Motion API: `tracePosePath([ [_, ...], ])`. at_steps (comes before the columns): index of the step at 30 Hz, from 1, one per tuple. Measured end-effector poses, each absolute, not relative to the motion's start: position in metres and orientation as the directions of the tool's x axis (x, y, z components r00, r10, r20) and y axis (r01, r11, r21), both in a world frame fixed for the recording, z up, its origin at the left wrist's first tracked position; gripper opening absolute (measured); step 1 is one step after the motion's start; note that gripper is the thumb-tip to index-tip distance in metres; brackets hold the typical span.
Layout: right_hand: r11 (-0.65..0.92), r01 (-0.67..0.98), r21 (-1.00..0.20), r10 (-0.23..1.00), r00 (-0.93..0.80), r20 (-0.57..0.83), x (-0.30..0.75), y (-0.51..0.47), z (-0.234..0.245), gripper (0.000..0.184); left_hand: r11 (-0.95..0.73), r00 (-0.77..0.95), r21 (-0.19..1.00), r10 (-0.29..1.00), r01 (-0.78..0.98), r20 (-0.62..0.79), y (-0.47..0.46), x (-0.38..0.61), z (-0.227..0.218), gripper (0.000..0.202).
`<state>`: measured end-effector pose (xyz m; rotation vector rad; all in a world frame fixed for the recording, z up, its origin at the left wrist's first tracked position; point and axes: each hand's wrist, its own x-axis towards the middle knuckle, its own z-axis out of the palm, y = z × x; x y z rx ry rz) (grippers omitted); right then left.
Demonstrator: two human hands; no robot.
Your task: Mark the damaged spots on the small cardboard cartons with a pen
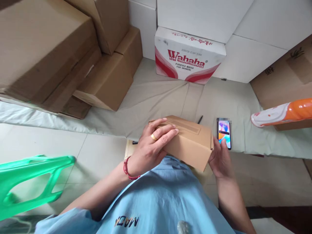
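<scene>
A small brown cardboard box [187, 146] is held between my two hands, tilted, close in front of my blue shirt. My left hand [153, 143], with a ring and a red bracelet, grips its left end, fingers lying over the top face. The right end of the box rests against my right hand [220, 157]; the box partly hides those fingers. A strip or flap outline shows on the box's top. Just behind it, a dark pen [200, 119] lies on the cloth, partly covered. To the right of my right hand lies a phone [224, 133] with its screen lit.
Large cardboard boxes [44, 42] are stacked on the left of the cloth-covered surface [151, 94]. A white and red Wahaha carton [187, 61] stands at the back. An orange and white tube [282, 113] juts in from the right. A green plastic stool [46, 175] stands at lower left.
</scene>
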<state>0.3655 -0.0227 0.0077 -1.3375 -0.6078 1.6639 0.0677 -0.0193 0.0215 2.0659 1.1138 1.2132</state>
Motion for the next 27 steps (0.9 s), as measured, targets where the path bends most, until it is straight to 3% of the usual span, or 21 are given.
tracePosePath([
  [4,-0.529,-0.281,-0.800,0.848,-0.139,-0.512,0.352,-0.023,0.019,0.080,-0.624,0.383,0.682,0.778,0.381,0.498,-0.021,0.074,0.027,0.065],
  [7,-0.502,-0.273,-0.821,0.855,-0.011,-0.519,0.354,-0.027,0.022,0.057,-0.657,0.320,0.655,0.754,0.374,0.574,-0.023,0.076,0.023,0.070],
  [10,-0.415,-0.224,-0.882,0.884,0.133,-0.449,0.364,-0.036,0.017,0.032,-0.603,0.159,0.736,0.795,0.306,0.585,-0.026,0.079,0.016,0.084],
  [13,-0.432,-0.241,-0.869,0.875,0.120,-0.469,0.368,-0.043,0.013,0.031,-0.486,0.038,0.870,0.874,0.081,0.484,-0.030,0.086,0.012,0.104],
  [15,-0.503,-0.307,-0.808,0.832,0.081,-0.549,0.368,-0.043,0.013,0.036,-0.396,0.015,0.917,0.918,-0.048,0.397,-0.032,0.091,0.012,0.106],
  [18,-0.561,-0.392,-0.729,0.785,0.027,-0.619,0.370,-0.034,0.011,0.036,-0.343,0.047,0.939,0.938,-0.027,0.344,-0.034,0.093,0.020,0.091],
  [21,-0.463,-0.396,-0.793,0.839,0.093,-0.536,0.375,-0.025,0.004,0.038,-0.348,0.145,0.936,0.930,0.046,0.339,-0.032,0.087,0.029,0.065],
  [23,-0.393,-0.365,-0.844,0.870,0.149,-0.469,0.378,-0.022,0.001,0.040,-0.307,0.220,0.952,0.929,0.003,0.299,-0.031,0.081,0.032,0.053],
  [27,-0.386,-0.383,-0.839,0.869,0.154,-0.470,0.374,-0.021,0.002,0.055,-0.003,0.261,0.986,0.964,-0.169,0.047,-0.028,0.076,0.027,0.054],
])
